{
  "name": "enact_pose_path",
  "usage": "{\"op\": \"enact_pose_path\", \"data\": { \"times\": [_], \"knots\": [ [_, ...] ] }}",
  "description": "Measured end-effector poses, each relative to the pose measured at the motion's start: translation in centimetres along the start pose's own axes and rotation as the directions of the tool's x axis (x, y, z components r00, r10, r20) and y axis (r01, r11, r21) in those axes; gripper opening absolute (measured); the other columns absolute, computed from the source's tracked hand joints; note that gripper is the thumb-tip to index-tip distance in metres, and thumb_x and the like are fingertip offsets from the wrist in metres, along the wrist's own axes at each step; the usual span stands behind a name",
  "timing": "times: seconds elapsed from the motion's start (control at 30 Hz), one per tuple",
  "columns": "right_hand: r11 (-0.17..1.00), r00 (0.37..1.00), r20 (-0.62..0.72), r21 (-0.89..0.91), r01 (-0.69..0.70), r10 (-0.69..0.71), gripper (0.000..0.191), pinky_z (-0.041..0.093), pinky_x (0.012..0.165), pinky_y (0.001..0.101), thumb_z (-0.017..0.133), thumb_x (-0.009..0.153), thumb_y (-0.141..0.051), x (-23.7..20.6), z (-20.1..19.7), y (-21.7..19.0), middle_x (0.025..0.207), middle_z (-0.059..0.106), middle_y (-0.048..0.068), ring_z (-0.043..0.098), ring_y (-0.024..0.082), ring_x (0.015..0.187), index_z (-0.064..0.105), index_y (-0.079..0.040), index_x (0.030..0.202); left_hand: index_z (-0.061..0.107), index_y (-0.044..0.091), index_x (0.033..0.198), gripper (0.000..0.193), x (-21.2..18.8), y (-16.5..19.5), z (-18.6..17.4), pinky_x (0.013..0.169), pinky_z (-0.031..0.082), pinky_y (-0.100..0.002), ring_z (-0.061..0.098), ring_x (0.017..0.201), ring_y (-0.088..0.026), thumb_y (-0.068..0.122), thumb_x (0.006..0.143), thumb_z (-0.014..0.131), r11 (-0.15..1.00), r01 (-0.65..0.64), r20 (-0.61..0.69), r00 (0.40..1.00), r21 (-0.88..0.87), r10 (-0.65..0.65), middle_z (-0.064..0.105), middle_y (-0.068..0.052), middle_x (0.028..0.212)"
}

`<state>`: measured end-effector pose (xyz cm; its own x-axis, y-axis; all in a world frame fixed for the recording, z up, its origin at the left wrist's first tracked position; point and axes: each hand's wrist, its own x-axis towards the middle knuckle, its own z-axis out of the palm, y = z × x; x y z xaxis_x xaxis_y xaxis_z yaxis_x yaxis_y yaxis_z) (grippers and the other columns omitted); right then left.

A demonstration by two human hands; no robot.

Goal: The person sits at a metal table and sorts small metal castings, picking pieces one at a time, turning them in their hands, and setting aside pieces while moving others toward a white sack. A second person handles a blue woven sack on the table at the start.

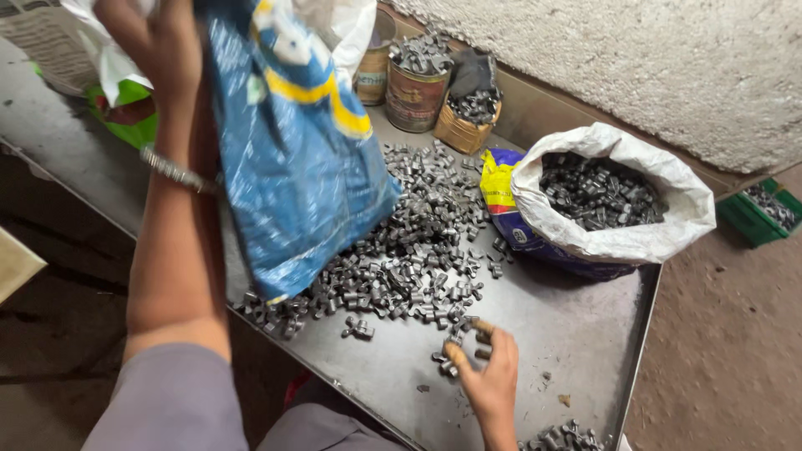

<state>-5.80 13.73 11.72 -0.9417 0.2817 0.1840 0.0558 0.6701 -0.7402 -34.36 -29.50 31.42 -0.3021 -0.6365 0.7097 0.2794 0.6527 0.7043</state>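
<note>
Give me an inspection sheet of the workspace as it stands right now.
Surface: grey metal tray, dusty, rimmed.
Job's things: blue bag tipped over a pile of small metal parts.
Clutter: white sack full of parts; two tins and a small basket heaped with parts.
Hands: left hand holds the bag up; right hand touches loose parts at the pile's edge.
Cables: nothing seen.
Surroundings: rough wall, dirt floor, green crate.

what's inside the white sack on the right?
The white sack, its rim rolled down, holds small dark grey metal pieces, the same kind as the pile on the tray. Only the top layer shows; how deep it goes is hidden by the sack wall.
</note>
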Motion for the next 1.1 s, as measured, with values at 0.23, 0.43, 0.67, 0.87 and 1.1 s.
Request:
{"op": "enact_pose_path", "data": {
  "times": [0.23, 0.43, 0.67, 0.87, 1.1],
  "knots": [
    [0.834, 0.834, 0.024, 0.046, 0.55, -0.552, 0.09, 0.034, 0.114, 0.0482, 0.091, 0.067, -0.031, 8.4, 4.6, -6.7, 0.143, 0.055, 0.015, 0.047, 0.034, 0.134, 0.049, -0.009, 0.144, 0.057, -0.005, 0.13, 0.036, -2.8, -6.8, -12.4, 0.101, 0.058, -0.043, 0.065, 0.114, -0.025, 0.022, 0.106, 0.064, 0.507, 0.176, 0.117, 0.982, -0.844, -0.147, 0.064, -0.016, 0.125],
    [0.743, 0.743, 0.024, -0.028, 0.669, -0.668, 0.11, 0.029, 0.117, 0.0505, 0.089, 0.061, -0.023, 13.8, 12.6, -13.2, 0.159, 0.036, 0.026, 0.035, 0.042, 0.141, 0.035, -0.012, 0.156, 0.057, -0.004, 0.132, 0.039, -2.9, -6.1, -15.0, 0.101, 0.057, -0.04, 0.065, 0.116, -0.024, 0.022, 0.103, 0.064, 0.44, 0.253, 0.168, 0.96, -0.861, -0.225, 0.065, -0.016, 0.127],
    [0.809, 0.853, 0.212, 0.484, 0.333, -0.478, 0.072, 0.039, 0.118, 0.0394, 0.068, 0.088, -0.026, 13.9, 16.5, -12.7, 0.152, 0.054, 0.015, 0.05, 0.028, 0.138, 0.045, -0.009, 0.154, 0.056, -0.004, 0.133, 0.045, -7.2, -1.5, -10.3, 0.101, 0.056, -0.04, 0.065, 0.116, -0.024, 0.024, 0.099, 0.067, 0.533, 0.473, 0.387, 0.881, -0.702, -0.272, 0.066, -0.017, 0.128],
    [0.236, 0.845, 0.516, 0.847, -0.477, -0.143, 0.056, 0.039, 0.108, 0.0379, 0.066, 0.092, -0.023, 12.3, 10.9, -7.4, 0.138, 0.055, 0.014, 0.05, 0.026, 0.126, 0.049, -0.006, 0.143, 0.056, -0.004, 0.134, 0.051, -8.9, 0.6, -4.9, 0.1, 0.056, -0.039, 0.065, 0.116, -0.025, 0.026, 0.096, 0.07, 0.605, 0.595, 0.529, 0.789, -0.529, -0.313, 0.066, -0.018, 0.129],
    [0.135, 0.925, 0.343, 0.937, -0.324, -0.163, 0.039, 0.039, 0.096, 0.0362, 0.064, 0.097, -0.019, 12.4, 5.9, -6.8, 0.122, 0.057, 0.013, 0.05, 0.023, 0.113, 0.053, -0.002, 0.13, 0.055, -0.004, 0.135, 0.057, -7.8, 2.7, -1.3, 0.1, 0.055, -0.039, 0.065, 0.116, -0.025, 0.028, 0.092, 0.073, 0.679, 0.626, 0.572, 0.738, -0.383, -0.358, 0.067, -0.019, 0.13]
  ]
}}
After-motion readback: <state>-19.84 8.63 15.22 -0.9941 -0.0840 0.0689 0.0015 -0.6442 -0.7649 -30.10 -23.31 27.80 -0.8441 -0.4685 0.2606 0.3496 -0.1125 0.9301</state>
